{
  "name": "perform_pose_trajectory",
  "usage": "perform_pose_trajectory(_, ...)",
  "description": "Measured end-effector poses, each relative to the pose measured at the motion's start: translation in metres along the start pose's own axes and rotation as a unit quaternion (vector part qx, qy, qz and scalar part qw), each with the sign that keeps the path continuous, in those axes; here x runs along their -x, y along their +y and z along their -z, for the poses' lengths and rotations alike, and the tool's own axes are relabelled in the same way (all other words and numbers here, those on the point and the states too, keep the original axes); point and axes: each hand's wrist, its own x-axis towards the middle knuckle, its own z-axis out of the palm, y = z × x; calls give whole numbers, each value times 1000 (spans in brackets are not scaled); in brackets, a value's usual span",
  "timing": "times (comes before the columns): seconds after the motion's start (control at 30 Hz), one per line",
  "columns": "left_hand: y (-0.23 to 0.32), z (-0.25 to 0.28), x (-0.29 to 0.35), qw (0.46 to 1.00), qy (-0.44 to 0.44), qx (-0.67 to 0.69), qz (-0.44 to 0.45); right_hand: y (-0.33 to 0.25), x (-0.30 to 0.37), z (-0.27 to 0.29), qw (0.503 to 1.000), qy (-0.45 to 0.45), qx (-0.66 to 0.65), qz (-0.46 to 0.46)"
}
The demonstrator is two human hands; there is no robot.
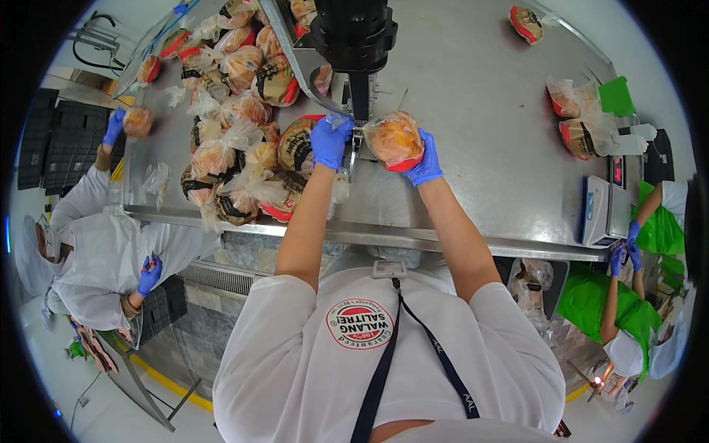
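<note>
A round bagged ham (397,136), orange-brown with a red underside, is held just above the steel table beside a clip-sealing machine (353,37). My right hand (426,159), in a blue glove, is wrapped around the ham's right side; its fingertips are partly hidden behind it. On the other side of the machine's narrow metal column, my left hand (331,140), also gloved, is closed on the clear plastic of the bag's gathered neck. Part of the neck is hidden by the column. Close to my left hand lies another bagged ham (297,144) with a dark label.
Many bagged hams (240,66) are heaped on the steel table (473,96) to the left. More bags (580,136), a green container (617,96) and a scale (607,203) stand at the right. One co-worker (96,244) holds a ham at left; others (620,303) work at right.
</note>
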Motion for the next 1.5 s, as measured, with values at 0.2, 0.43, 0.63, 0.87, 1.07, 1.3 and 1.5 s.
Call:
perform_pose_trajectory(0.2, -28, 1, 2, 998, 2, -43, -41, 13, 4, 4, 1000, 2, -4, 13)
perform_pose_trajectory(0.43, -1, 8, -2, 984, -35, 131, 118, 6, -7, -7, 1000, -7, -19, 5)
perform_pose_trajectory(0.63, 16, 15, 12, 990, -87, -114, 6, 7, -6, -16, 985, -160, -69, -4)
perform_pose_trajectory(0.87, 112, 88, 40, 868, -6, -403, -289, -17, 59, -84, 953, -189, 235, -12)
perform_pose_trajectory(1.07, 259, 157, 18, 919, 147, -354, -92, -174, 88, -20, 770, 228, 551, 227)
perform_pose_trajectory(1.3, 163, 369, -135, 534, 233, -796, -166, -427, 172, 15, 163, 422, 726, 518)
perform_pose_trajectory(1.5, 87, 434, -124, 757, 117, -640, -58, -491, 132, 4, 274, 582, 611, 461)
